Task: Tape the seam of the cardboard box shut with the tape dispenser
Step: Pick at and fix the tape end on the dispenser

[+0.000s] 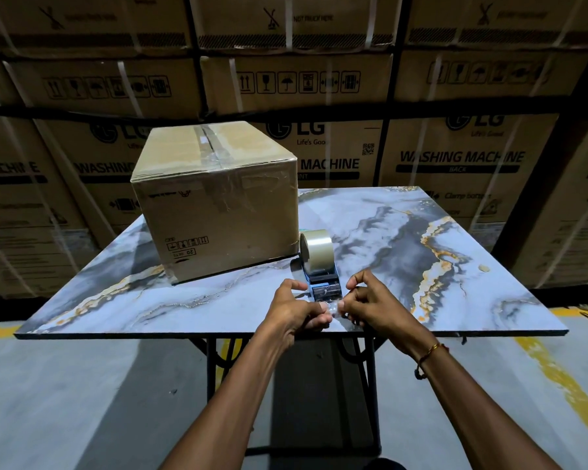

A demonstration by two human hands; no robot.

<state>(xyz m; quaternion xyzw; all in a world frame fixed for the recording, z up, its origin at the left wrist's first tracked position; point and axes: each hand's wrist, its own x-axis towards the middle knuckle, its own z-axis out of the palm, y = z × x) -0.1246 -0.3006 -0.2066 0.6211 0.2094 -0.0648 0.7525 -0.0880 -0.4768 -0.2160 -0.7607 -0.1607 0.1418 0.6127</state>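
A brown cardboard box (214, 198) stands on the far left part of the marble-patterned table (421, 239), its flaps closed, with clear tape along the top seam (208, 144). To the right of the box, near the front, lies the tape dispenser (319, 266) with a roll of clear tape. My left hand (296, 310) and my right hand (370, 305) meet just in front of the dispenser. Both pinch the crumpled free end of the clear tape (333, 307) between fingertips.
Stacked washing machine cartons (455, 157) form a wall close behind the table. The table's front edge (184, 335) runs just under my hands. Grey floor with yellow lines (564, 381) lies below, with a black metal table frame (211, 368).
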